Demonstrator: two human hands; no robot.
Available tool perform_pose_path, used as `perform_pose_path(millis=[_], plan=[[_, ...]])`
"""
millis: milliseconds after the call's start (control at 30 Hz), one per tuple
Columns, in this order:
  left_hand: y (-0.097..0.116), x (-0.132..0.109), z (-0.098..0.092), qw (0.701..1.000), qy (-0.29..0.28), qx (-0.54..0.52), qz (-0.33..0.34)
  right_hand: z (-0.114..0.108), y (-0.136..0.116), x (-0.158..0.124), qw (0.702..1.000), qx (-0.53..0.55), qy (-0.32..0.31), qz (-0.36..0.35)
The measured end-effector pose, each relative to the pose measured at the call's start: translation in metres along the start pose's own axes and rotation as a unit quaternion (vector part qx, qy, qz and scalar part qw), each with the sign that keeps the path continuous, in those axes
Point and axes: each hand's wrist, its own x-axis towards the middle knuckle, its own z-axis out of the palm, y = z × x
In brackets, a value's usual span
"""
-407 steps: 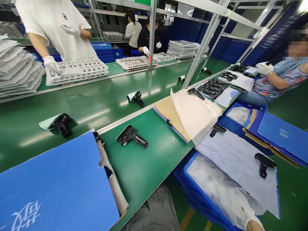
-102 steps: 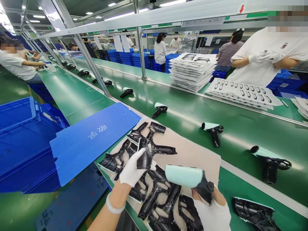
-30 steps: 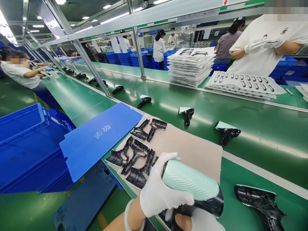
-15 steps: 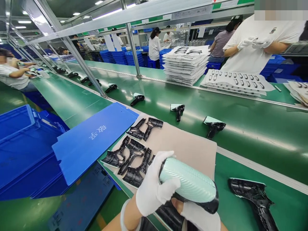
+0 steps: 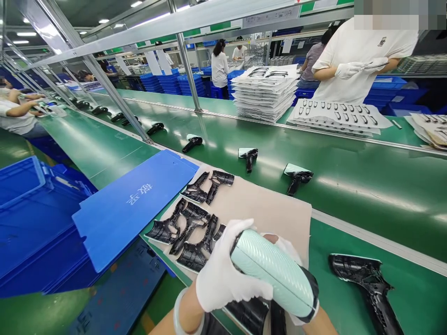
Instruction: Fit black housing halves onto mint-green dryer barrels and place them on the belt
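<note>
Both my white-gloved hands hold a mint-green and black gun-shaped housing (image 5: 275,277) low in the view. My left hand (image 5: 223,274) wraps round its near end and side. My right hand (image 5: 289,251) is mostly hidden behind and under the housing, its fingers curled against it. Below the hands lies a brown board (image 5: 268,209) carrying several black half-shells (image 5: 195,218). One more black half-shell (image 5: 366,284) lies alone on the green table to the right.
A blue corrugated sheet (image 5: 136,200) overlaps the board's left. Blue crates (image 5: 31,204) stand at the left. Several assembled housings (image 5: 296,176) ride the green conveyor (image 5: 349,172) beyond. A person in white (image 5: 363,60) works across the belt beside stacked trays (image 5: 265,93).
The housing has tipped and turned in my hands, with my right hand's fingers now showing behind it. The housings on the conveyor have drifted left.
</note>
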Motion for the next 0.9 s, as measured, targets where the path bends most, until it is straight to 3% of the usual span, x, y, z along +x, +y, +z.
perform_pose_path(millis=[167,333,500,767,900], plan=[[-0.005,0.000,0.000,1.000,-0.007,-0.001,0.012,-0.016,-0.024,0.016,0.993,-0.096,0.048,-0.043],[-0.003,0.000,-0.001,0.999,-0.013,0.031,0.010,-0.020,-0.014,0.025,0.954,-0.206,0.147,-0.161],[0.002,0.002,-0.002,0.999,-0.033,0.037,0.021,-0.021,0.002,0.026,0.938,-0.218,0.257,-0.085],[0.013,0.002,-0.001,0.999,-0.026,0.046,-0.015,-0.035,-0.024,0.028,0.886,-0.299,0.309,-0.170],[0.013,0.001,0.001,0.998,0.006,0.059,0.026,-0.037,-0.027,0.031,0.880,-0.315,0.302,-0.189]])
